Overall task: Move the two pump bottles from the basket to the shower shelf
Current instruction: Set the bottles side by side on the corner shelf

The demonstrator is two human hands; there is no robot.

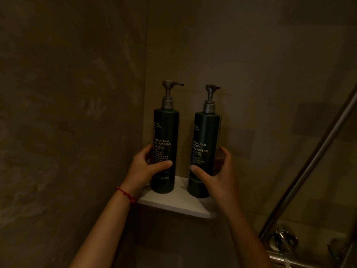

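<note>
**Both bottles on the shelf, hands not yet off**

- Progress: the shampoo bottle (165,149) and the body cleanser bottle (206,153) both stand upright on the white corner shower shelf (173,204), well apart, pump spouts pointing toward 3 o'clock. Placement looks essentially done; what remains, by my reading, is letting go and perhaps a small squaring-up.
- Left hand (144,171): wrapped round the lower half of the shampoo bottle, thumb across the front. Red string bracelet (126,194) at the wrist.
- Right hand (218,175): clasped on the lower half of the cleanser bottle, thumb in front, fingers round the far side.
- Basket: not in view.
- Surface: shelf is small, triangular, flat and pale, wedged into the wall corner; the bottles sit toward its back, the front edge at 6 o'clock bare.
- Room: dim shower stall, mottled grey-brown walls. A metal rail (316,167) runs diagonally at 3 to 5 o'clock, with a chrome tap fitting (284,242) at 5 o'clock.
</note>
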